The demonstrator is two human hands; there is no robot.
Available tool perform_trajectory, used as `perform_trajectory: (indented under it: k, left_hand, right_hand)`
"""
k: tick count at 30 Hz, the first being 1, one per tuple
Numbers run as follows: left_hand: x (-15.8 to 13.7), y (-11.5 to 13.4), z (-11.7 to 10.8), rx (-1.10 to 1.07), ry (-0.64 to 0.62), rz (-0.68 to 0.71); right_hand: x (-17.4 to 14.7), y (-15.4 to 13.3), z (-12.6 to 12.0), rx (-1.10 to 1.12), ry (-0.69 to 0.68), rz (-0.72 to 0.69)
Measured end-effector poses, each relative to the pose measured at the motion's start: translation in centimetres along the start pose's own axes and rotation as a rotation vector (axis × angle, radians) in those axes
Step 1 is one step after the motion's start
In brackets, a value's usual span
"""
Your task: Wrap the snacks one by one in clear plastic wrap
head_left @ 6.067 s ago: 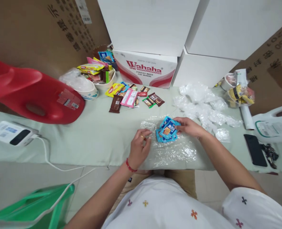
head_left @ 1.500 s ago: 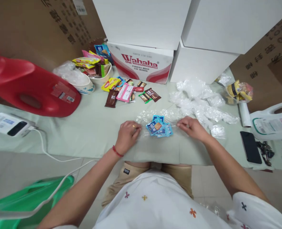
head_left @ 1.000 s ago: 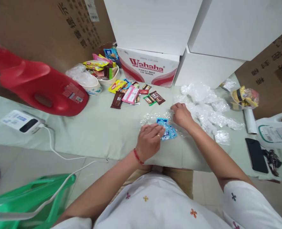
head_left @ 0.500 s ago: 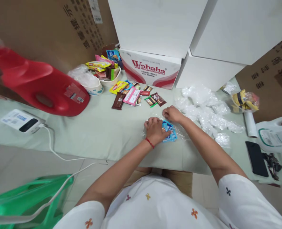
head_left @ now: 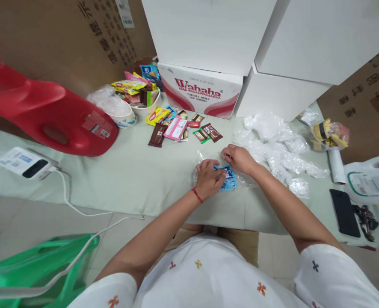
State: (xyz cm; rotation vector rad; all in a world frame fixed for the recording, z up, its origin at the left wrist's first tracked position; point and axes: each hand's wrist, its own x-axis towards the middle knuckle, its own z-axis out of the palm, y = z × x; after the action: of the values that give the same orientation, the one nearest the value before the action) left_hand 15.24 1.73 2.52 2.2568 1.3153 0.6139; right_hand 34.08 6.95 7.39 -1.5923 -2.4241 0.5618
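A blue snack packet [head_left: 230,182] lies on clear plastic film [head_left: 194,171] near the front of the table. My left hand [head_left: 208,177], with a red string on its wrist, rests over the packet's left side, thumb and fingers bent onto it. Beyond the packet's upper edge, my right hand [head_left: 239,158] is closed, its fingertips pinched together at the film's far side; the film between them is hard to see. Behind the hands lie several wrapped snacks, among them a pink packet [head_left: 176,128], a yellow packet [head_left: 158,116] and a brown cocoa packet [head_left: 212,132].
Crumpled clear plastic [head_left: 273,141] is heaped to the right, near a phone [head_left: 344,213] and keys [head_left: 365,222]. A red jug [head_left: 57,115], a white device [head_left: 25,162] and a bowl of snacks [head_left: 155,104] stand left. A Wahaba-style carton marked Wahaha [head_left: 202,94] stands behind.
My left hand's fingers have drawn in and the hand has shifted slightly over the blue packet. My right hand has turned a little and moved slightly right, still pinched.
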Motion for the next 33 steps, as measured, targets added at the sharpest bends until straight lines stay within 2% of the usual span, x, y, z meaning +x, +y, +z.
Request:
perform_trajectory:
  k: [2,5,10,13,15,17,18,21,24,29,31,33]
  left_hand:
    - [-0.4,-0.2,0.0,0.001,0.005,-0.016]
    - [-1.1,-0.5,0.0,-0.003,0.026,-0.034]
    - [-2.8,-1.9,-0.7,-0.034,0.194,-0.079]
    - [-3.2,-3.5,-1.8,-0.04,0.406,-0.254]
    - [-3.0,-4.3,-2.4,-0.026,0.462,-0.432]
    - [-2.7,-4.6,-2.8,0.017,0.373,-0.541]
    - [-2.6,-4.5,-2.9,0.047,0.302,-0.544]
    - [-2.7,-4.0,-2.9,0.096,0.171,-0.443]
    - [-3.2,-3.7,-3.2,0.019,0.123,-0.357]
    - [-3.4,-3.0,-4.7,-0.079,0.124,-0.36]
    - [-3.5,-2.2,-5.1,-0.046,0.124,-0.26]
    - [-3.4,-1.0,-5.1,0.029,0.055,-0.164]
  right_hand:
    - [-2.3,-0.7,0.1,0.072,0.038,-0.061]
    - [-5.6,-1.4,1.6,0.161,0.038,-0.154]
    - [-8.5,-1.6,4.8,0.089,-0.064,-0.236]
    - [-8.9,-1.9,5.6,-0.005,-0.114,-0.238]
    - [-8.9,-2.2,5.7,-0.061,-0.127,-0.229]
    - [-8.9,-2.4,5.7,-0.09,-0.123,-0.222]
    - [-8.9,-2.4,5.7,-0.089,-0.117,-0.219]
    - [-9.1,-2.1,5.9,-0.028,-0.092,-0.212]
    - [-9.4,-1.5,6.1,0.08,-0.064,-0.196]
    - [-9.8,-1.0,6.4,0.149,0.019,-0.129]
    - [-9.9,-1.2,6.4,0.212,0.072,-0.099]
    - [-10.0,-1.4,6.5,0.304,0.111,-0.073]
